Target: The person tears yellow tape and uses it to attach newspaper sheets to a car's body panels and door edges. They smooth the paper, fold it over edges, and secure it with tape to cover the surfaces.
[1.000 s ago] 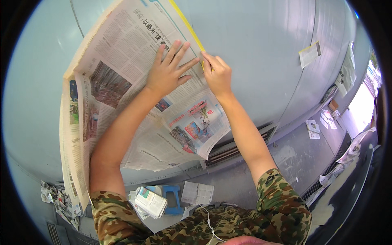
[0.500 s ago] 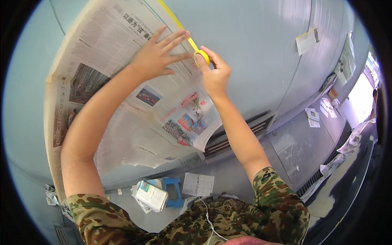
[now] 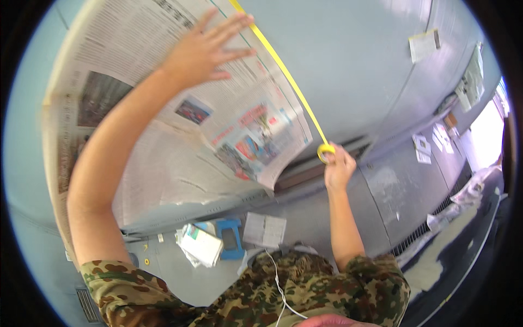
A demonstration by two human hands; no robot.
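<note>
A large newspaper sheet (image 3: 158,141) lies against the pale grey-blue panel (image 3: 354,82). Flat on its upper part rests my left hand (image 3: 201,52), fingers spread, the fingertips reaching the taped edge. Yellow masking tape (image 3: 289,79) runs along the paper's right edge, then stretches straight down past its lower right corner. At the end of that strip my right hand (image 3: 340,166) grips the yellow tape roll (image 3: 326,153) between thumb and fingers, to the right of the paper's loose lower corner.
Below stands a blue stool (image 3: 231,240) with a stack of newspapers (image 3: 200,245) at its left. An open newspaper (image 3: 264,230) lies beside it on the floor. Another taped paper piece (image 3: 424,46) hangs on the panel at upper right. A floor grate (image 3: 419,237) runs at right.
My right hand has drawn the roll down and to the right, pulling out a long strip of tape. My left hand stays spread on the newspaper, slightly higher in view.
</note>
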